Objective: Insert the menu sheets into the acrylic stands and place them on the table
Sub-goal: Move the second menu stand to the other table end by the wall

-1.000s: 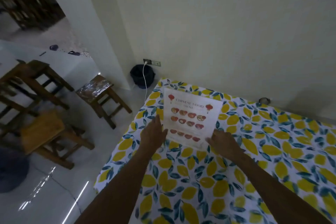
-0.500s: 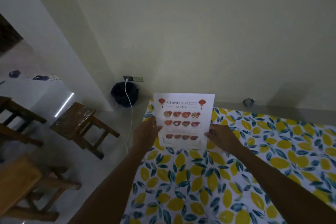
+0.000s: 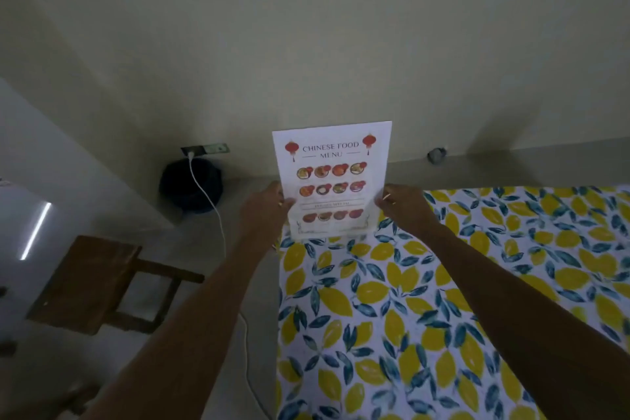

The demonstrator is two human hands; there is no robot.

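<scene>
A white menu sheet (image 3: 332, 160) headed "Chinese Food Menu" stands upright at the far left corner of the table (image 3: 443, 300), which wears a lemon-print cloth. Its lower part sits inside a clear acrylic stand (image 3: 329, 230) resting on the cloth. My left hand (image 3: 264, 211) pinches the left edge of the sheet and stand. My right hand (image 3: 404, 206) pinches the right edge. Both forearms reach in from the bottom of the view.
A pale wall rises just behind the table. Left of the table, on the floor, a dark bin (image 3: 191, 184) stands below a wall socket (image 3: 206, 149) with a white cable (image 3: 211, 204) trailing down. A wooden stool (image 3: 99, 283) stands lower left.
The menu lay tilted back on the cloth under my hands a second ago; now it is raised upright at the table's far corner. The view has shifted toward the wall.
</scene>
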